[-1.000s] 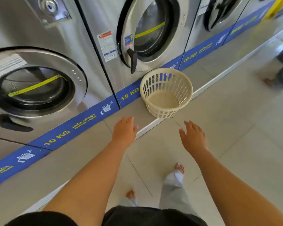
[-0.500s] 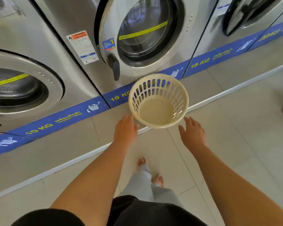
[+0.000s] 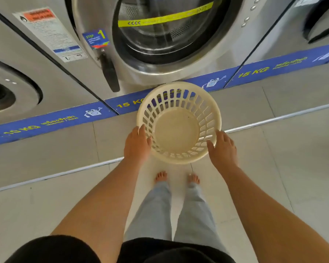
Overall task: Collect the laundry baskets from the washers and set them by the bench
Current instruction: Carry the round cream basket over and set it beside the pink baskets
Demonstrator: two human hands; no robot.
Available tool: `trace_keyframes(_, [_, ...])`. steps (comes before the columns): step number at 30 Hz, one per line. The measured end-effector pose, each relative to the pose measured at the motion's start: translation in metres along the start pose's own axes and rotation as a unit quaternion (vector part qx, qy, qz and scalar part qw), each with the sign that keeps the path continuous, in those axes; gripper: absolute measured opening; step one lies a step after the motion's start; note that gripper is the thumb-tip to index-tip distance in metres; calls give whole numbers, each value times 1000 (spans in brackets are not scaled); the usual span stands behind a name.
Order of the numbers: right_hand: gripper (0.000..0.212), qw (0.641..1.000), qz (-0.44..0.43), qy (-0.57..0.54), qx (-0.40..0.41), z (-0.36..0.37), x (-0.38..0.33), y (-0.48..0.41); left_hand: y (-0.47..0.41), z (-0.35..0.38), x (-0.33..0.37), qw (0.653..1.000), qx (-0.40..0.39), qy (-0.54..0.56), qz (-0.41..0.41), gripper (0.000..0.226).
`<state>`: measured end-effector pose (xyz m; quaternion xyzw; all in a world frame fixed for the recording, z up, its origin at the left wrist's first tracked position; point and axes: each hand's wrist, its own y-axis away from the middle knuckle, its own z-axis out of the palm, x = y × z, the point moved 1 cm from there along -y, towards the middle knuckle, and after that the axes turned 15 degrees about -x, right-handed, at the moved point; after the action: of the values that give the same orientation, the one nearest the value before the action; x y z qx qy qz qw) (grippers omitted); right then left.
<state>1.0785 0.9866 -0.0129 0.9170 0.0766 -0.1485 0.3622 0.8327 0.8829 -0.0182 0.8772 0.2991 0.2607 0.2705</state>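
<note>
I have one view only, head-worn, wide-angle, looking steeply down and forward. My own legs and bare feet sit low centre; both forearms run up from the bottom corners. The washer (image 3: 160,40) fronts fill the upper frame, close (straight lines bow near the edges). Tiled floor (image 3: 273,168) spans the middle and lower right.

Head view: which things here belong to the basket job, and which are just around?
Job:
- cream laundry basket, empty, on the ledge below the 15 KG washer
- left hand and right hand, at its rim on either side

Just around:
- 10 KG washer
- blue floor strip
- warning sticker
</note>
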Motion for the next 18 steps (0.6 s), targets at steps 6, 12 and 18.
trace_keyframes(6, [56, 999, -19, 29, -31, -10, 28, -82, -54, 30, 14, 995, 31, 52, -80, 54])
trace_keyframes(12, [58, 996, -41, 73, -30, -8, 52, -159, -98, 77, 8, 985, 43, 75, -148, 56])
trace_keyframes(18, [60, 995, -58, 83, -23, 7, 66, -222, -140, 106, -23, 979, 64, 78, -175, 60])
